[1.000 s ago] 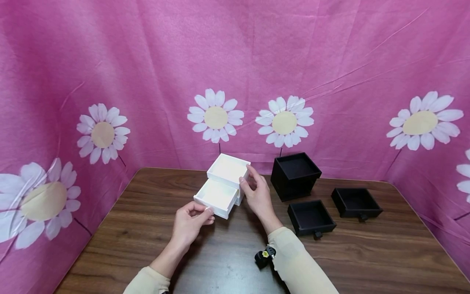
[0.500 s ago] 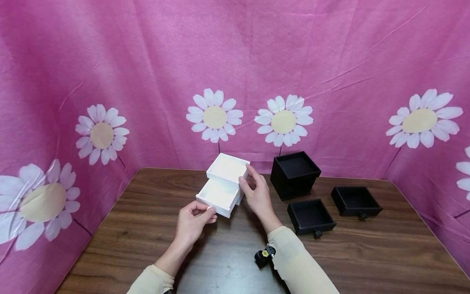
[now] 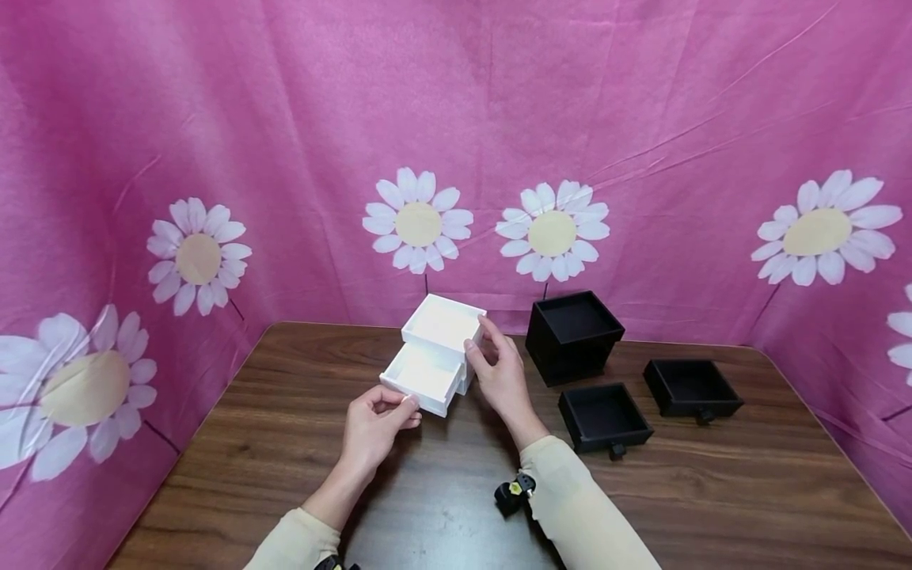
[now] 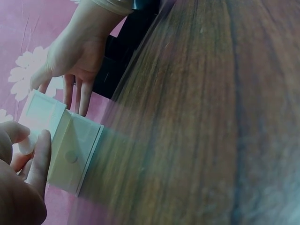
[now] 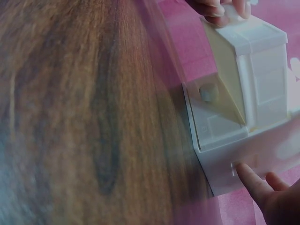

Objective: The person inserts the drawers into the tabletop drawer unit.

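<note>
A small white drawer cabinet (image 3: 443, 321) with a shallow recess in its top stands toward the back of the table. Its upper drawer (image 3: 423, 370), with nothing inside, juts out at the front. My left hand (image 3: 372, 423) pinches the pale knob (image 4: 29, 144) of that drawer between thumb and fingers. Below it, the lower drawer's round knob (image 5: 208, 92) shows on a front that sits flush. My right hand (image 3: 500, 378) presses the cabinet's right side with mostly straight fingers and thumb, spread apart in the left wrist view.
A black cabinet (image 3: 563, 348) with a recessed top stands right of the white one. Two black drawers, one nearer (image 3: 604, 416) and one farther right (image 3: 693, 389), lie on the brown wooden table (image 3: 712, 491). A pink flowered cloth (image 3: 306, 158) hangs behind the table.
The white upper drawer has slid slightly inward over the last second, with my left hand following on its knob. My right hand has stayed at the cabinet's side.
</note>
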A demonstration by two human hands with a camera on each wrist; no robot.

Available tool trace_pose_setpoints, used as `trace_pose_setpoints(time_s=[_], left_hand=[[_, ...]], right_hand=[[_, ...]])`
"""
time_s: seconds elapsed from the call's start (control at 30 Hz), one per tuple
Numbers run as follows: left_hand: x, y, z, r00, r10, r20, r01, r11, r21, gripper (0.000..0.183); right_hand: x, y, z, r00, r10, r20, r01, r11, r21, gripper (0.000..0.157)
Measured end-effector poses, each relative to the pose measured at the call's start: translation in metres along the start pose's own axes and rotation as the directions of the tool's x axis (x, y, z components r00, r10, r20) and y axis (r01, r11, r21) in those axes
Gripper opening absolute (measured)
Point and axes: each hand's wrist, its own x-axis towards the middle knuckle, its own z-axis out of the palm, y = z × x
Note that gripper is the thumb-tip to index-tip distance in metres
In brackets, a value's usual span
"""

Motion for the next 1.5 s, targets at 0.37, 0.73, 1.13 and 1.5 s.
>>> trace_pose_setpoints(time_s=[0.37, 0.73, 1.13, 1.5], left_hand=[[0.005, -0.001, 0.006, 1.000, 0.007, 0.011, -0.007, 1.000, 0.008, 0.013], [0.018, -0.007, 0.014, 1.000, 0.011, 0.005, -0.011, 1.000, -0.025, 0.011], [0.029, -0.010, 0.024, 1.000, 0.022, -0.007, -0.022, 0.998, -0.062, 0.013], [0.040, -0.010, 0.033, 0.999, 0.035, -0.012, -0.036, 0.996, -0.083, 0.012]], right_hand=[[0.001, -0.001, -0.001, 1.000, -0.013, -0.009, 0.013, 1.000, -0.001, 0.052], [0.000, 0.000, 0.000, 1.000, -0.018, -0.014, 0.018, 1.000, 0.006, 0.052], [0.000, 0.001, 0.000, 1.000, -0.021, -0.012, 0.021, 1.000, 0.004, 0.051], [0.001, 0.000, 0.000, 1.000, -0.030, -0.003, 0.030, 1.000, 0.003, 0.051]])
